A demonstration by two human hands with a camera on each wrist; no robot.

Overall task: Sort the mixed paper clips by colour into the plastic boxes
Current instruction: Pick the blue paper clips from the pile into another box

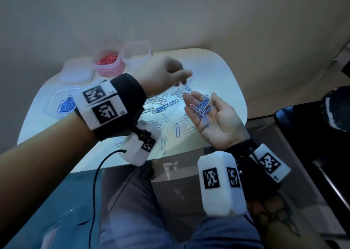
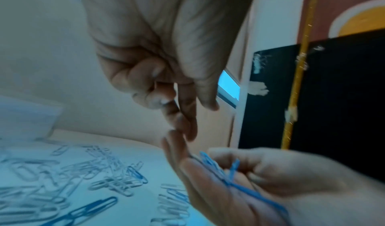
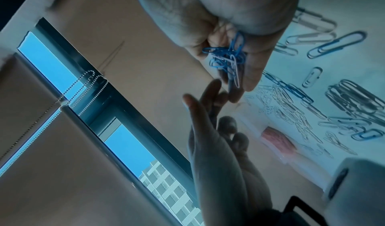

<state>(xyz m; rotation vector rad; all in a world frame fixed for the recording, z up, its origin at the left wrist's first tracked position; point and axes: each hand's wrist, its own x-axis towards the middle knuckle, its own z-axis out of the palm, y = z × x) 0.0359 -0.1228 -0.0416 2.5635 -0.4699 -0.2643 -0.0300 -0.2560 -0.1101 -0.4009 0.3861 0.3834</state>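
Head view shows the right hand (image 1: 214, 119) held palm up above the near right part of the white surface (image 1: 217, 74), its fingers (image 1: 191, 99) relaxed and slightly spread, cradling a small tangle of blue paper clips (image 1: 203, 108) with one pale clip among them. The left hand (image 1: 162, 76) reaches across from the left and hovers just beyond the right fingertips; its thumb and forefinger are drawn near each other, the other fingers curled, and whether a clip sits between them cannot be told through the blur. Loose clips (image 1: 166, 104), mostly silvery with a few blue ones, lie scattered on the surface between and beneath the two hands. At the far left edge stands a plastic box of pink clips (image 1: 108, 62), with an empty clear box (image 1: 137, 54) just beside it on the right and a white lid (image 1: 75, 72) to its left. A clear box holding blue clips (image 1: 65, 104) sits nearer, partly hidden by the left wrist band (image 1: 111, 104). Right wrist view shows the blue clips (image 3: 227, 56) bunched in the cupped palm.
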